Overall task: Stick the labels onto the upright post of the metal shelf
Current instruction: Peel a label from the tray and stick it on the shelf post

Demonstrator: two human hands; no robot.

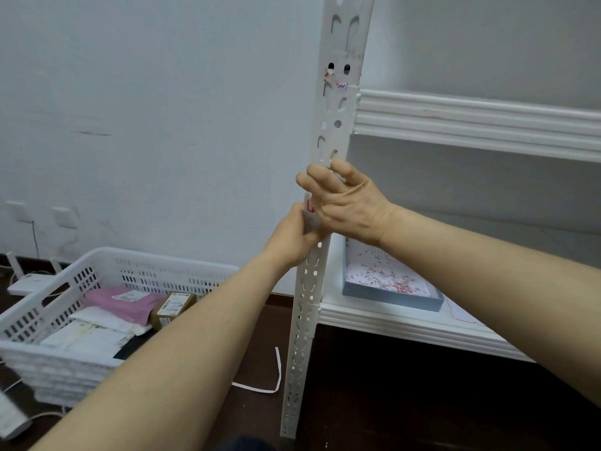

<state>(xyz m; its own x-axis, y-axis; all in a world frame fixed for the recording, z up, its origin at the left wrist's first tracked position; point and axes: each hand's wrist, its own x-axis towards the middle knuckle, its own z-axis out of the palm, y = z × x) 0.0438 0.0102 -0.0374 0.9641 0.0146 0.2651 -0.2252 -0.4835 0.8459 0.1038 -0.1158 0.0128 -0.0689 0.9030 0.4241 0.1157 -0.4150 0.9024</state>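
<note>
Red-and-white label (309, 206) sits on the white slotted metal post (335, 125) at mid-height, mostly hidden between your hands. Your left hand (292, 237) curls round the post's edge beside it. Your right hand (343, 203) lies across the post, fingers spread, thumb out of sight. At 8 o'clock a white plastic basket (42, 307) holds pink, white and brown parcels (126, 302). At 4 o'clock a shallow blue tray (390, 300) on the white shelf (390, 325) carries reddish bits too small to identify.

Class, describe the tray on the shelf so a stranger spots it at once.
Start at the white upright post. Just right of it, on the lower shelf, lies a shallow tray. It alone is grey-blue, lined with red-speckled white paper.
</note>
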